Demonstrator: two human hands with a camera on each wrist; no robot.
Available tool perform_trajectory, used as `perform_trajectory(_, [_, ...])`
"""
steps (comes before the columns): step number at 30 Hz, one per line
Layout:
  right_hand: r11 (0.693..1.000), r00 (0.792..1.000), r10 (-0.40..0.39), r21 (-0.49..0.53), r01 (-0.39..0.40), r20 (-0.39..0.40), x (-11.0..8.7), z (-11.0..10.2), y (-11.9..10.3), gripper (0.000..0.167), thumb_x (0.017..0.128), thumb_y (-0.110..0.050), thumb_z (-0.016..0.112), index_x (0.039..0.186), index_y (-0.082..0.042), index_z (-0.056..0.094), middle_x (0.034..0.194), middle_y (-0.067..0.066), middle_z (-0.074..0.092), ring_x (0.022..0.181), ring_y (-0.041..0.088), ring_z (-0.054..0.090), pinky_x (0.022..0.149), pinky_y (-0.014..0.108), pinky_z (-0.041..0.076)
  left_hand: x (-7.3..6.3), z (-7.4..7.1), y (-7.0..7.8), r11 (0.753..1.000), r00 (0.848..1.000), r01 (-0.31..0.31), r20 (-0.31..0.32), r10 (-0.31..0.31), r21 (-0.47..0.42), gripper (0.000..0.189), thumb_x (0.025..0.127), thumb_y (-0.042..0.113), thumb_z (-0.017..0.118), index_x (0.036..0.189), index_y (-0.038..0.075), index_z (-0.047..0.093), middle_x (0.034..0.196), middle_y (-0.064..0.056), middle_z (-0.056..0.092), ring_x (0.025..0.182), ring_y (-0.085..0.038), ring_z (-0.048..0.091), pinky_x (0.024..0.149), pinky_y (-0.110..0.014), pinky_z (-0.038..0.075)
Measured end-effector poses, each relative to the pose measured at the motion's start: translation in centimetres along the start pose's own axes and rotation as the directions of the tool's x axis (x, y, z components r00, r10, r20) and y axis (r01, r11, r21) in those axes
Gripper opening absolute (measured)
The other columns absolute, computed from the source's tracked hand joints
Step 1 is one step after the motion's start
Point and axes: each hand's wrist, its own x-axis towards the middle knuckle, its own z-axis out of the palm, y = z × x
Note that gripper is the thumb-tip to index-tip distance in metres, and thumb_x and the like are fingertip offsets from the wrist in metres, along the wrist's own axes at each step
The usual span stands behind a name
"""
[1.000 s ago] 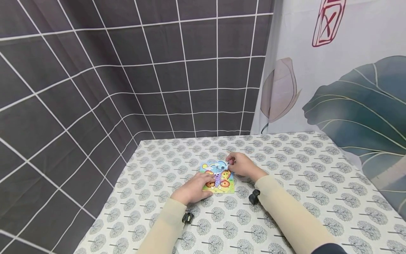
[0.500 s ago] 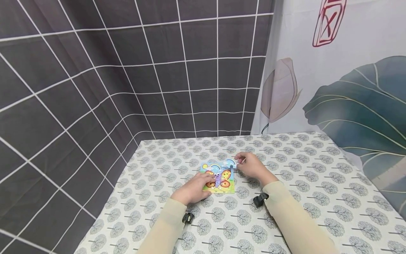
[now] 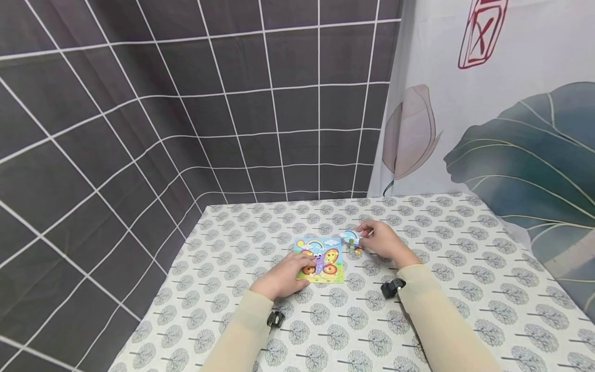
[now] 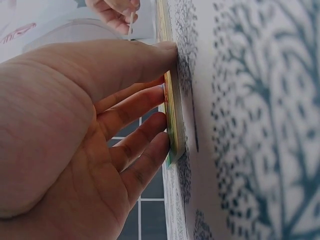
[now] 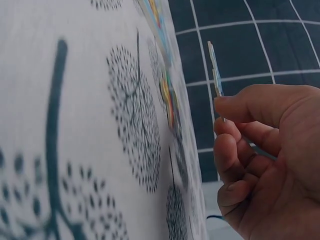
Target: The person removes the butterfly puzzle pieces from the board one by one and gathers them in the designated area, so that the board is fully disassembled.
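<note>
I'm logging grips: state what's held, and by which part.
The right hand pinches a piece by its right edge in the head view; the left hand rests on the puzzle.

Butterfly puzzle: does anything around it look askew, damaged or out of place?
A small red-and-yellow piece seems to lie loose on the tree-print tablecloth, near the right hand. It stands out for being apart from the butterfly board; its outline is blurred. No damage shows.

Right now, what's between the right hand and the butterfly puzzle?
Head view: the pinched rainbow piece, and a red-and-yellow piece on the cloth.
</note>
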Motion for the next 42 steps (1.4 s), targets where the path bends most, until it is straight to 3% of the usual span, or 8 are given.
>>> perform_trajectory(10, [1.000,0.999,-0.010,-0.012,0.010,0.032,-0.3,-1.2,1.6,0.028,0.088,-0.005,0.074,0.116,-0.003,0.071,0.098,0.007,0.066,0.088,0.022,0.061,0.079,0.036,0.054,0.1,0.1,-0.1,1.000,1.000,-0.007,-0.007,0.007,0.002,0.058,0.095,0.026,0.076,0.150,0.017,0.058,0.160,-0.001,0.048,0.150,-0.023,0.039,0.125,-0.043,0.031])
perform_trajectory(23, [0.996,0.993,0.071,0.041,-0.075,0.093,-1.3,-3.2,3.2,0.032,0.089,-0.001,0.073,0.121,0.001,0.068,0.104,0.012,0.063,0.095,0.026,0.058,0.085,0.039,0.053,0.0,-0.1,-0.1,1.000,1.000,0.000,0.005,0.000,-0.009,0.057,0.096,0.026,0.075,0.150,0.017,0.058,0.162,-0.004,0.045,0.151,-0.026,0.037,0.125,-0.046,0.031])
perform_trajectory(31, [0.997,0.991,0.070,0.009,-0.072,0.110,-1.5,-4.1,4.2,0.031,0.088,0.001,0.073,0.118,0.000,0.070,0.102,0.011,0.063,0.095,0.026,0.059,0.088,0.038,0.051,0.0,-0.1,-0.1,1.000,1.000,0.002,0.004,-0.002,-0.010,0.057,0.096,0.026,0.075,0.150,0.018,0.058,0.161,-0.003,0.046,0.152,-0.026,0.036,0.125,-0.046,0.030])
perform_trajectory(42, [0.996,0.989,0.084,-0.033,-0.080,0.125,-1.5,-4.8,5.1,0.029,0.086,0.001,0.072,0.114,0.000,0.071,0.094,0.008,0.062,0.086,0.023,0.057,0.074,0.033,0.051,0.1,0.0,-0.2,1.000,1.000,-0.002,0.007,0.002,-0.009,0.056,0.096,0.027,0.075,0.149,0.018,0.058,0.162,-0.002,0.045,0.151,-0.025,0.037,0.125,-0.046,0.031])
